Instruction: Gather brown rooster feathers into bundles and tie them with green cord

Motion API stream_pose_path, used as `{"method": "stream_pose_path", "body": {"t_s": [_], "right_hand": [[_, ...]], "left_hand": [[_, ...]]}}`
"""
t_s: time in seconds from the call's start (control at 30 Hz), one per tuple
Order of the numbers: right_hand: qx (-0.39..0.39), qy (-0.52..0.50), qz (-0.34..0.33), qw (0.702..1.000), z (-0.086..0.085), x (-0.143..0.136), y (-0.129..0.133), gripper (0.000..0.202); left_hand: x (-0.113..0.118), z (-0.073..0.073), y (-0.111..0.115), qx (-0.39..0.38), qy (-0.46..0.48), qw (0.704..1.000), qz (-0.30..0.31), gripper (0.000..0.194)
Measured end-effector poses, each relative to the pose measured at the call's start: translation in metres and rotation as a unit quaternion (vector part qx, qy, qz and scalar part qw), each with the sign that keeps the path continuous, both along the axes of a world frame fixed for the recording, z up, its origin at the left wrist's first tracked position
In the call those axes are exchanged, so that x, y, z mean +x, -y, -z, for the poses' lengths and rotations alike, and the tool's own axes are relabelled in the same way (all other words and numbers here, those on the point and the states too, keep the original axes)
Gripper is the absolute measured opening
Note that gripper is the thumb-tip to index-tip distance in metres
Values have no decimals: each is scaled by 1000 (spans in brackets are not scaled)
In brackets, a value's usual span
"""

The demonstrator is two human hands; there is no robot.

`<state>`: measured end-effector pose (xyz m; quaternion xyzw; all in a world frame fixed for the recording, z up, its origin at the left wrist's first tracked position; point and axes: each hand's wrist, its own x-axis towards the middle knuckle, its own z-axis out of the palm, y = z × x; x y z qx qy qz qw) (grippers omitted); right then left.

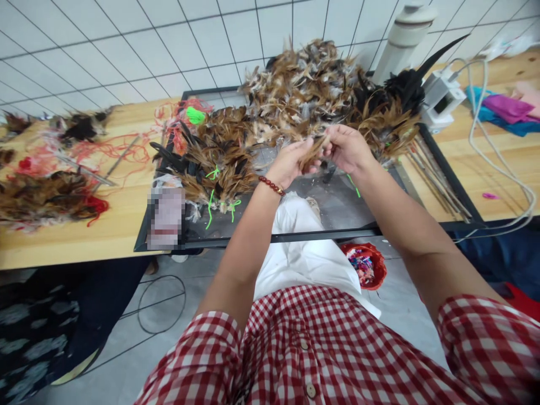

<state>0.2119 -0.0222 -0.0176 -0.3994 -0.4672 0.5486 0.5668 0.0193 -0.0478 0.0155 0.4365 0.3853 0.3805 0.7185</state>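
Note:
My left hand (292, 161), with a red bead bracelet at the wrist, is closed around brown feathers (313, 154). From the right, my right hand (349, 149) meets it, its thumb and fingertips pinched at the upper end of the same feathers. Both hands are over the black-framed tray (270, 236), in front of a big heap of loose brown and whitish feathers (307, 84). Tied feather bundles (223, 152) with bright green string lie left of my hands. More brown feathers and long black ones (400, 90) lie to the right.
A white power adapter (442, 95) with a looped cable and thin sticks (439, 180) lie on the right. Red thread (122, 146) and more feathers (50, 197) spread over the left table. A red basin (367, 267) with colourful scraps stands below. A seated person's leg (105, 304) shows lower left.

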Motion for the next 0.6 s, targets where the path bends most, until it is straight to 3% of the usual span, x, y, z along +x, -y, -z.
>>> {"method": "stream_pose_path", "body": {"t_s": [0.07,0.13,0.3,0.4,0.6], "right_hand": [[-18,-70,22,997,3,9,-10,36],[-29,-138,35,989,4,16,-17,36],[-77,-266,30,960,-4,15,-15,45],[-73,-221,6,973,-11,5,-2,43],[15,21,-54,998,-16,-13,18,45]], "left_hand": [[-1,3,-4,20,17,996,-86,24],[-2,6,-7,27,19,991,-130,19],[0,10,-8,-6,30,990,-135,11],[3,9,-6,-26,35,990,-131,11],[9,12,-3,-28,35,996,-82,18]]}}
